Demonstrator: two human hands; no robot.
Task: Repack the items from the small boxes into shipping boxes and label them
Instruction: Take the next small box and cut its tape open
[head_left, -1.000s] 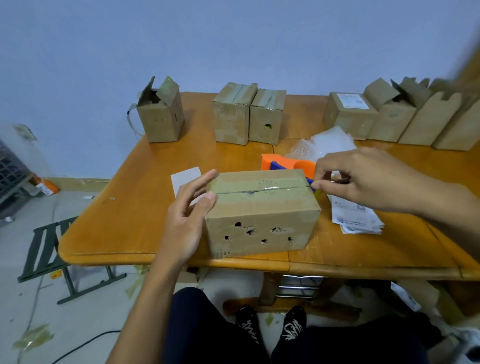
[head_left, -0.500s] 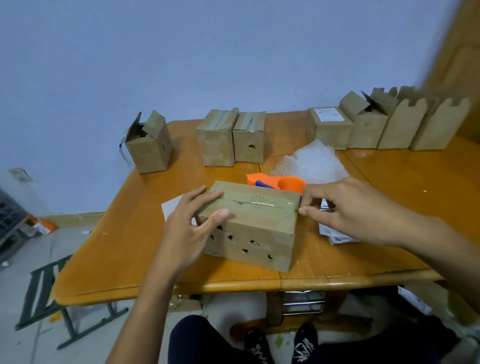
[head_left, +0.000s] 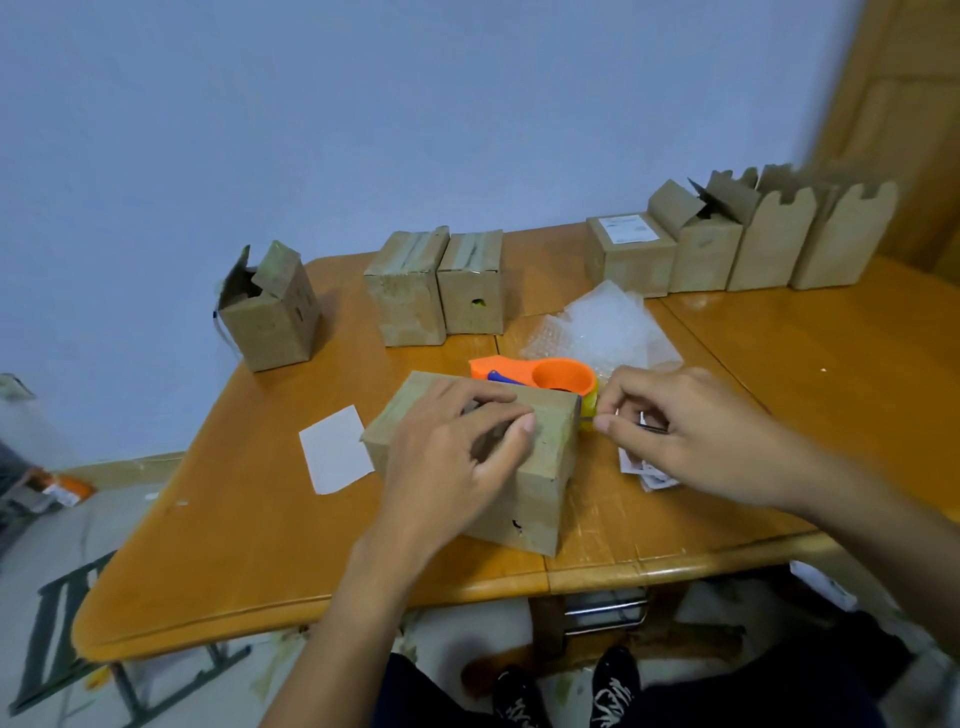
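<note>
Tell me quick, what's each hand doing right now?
Left hand: open, pressing down on the cardboard box top.
Right hand: closed, pinching a thin dark tool at the box's edge.

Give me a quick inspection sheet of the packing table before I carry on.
Surface: wooden table, scuffed.
Job's things: front box; open and taped rear boxes; white label; orange tape dispenser.
Clutter: bubble wrap, printed slips.
Grips: left grip presses box top; right grip pinches thin dark tool at box's right edge.
Cables: nothing seen.
Surroundings: blue wall, folding stool on floor.
</note>
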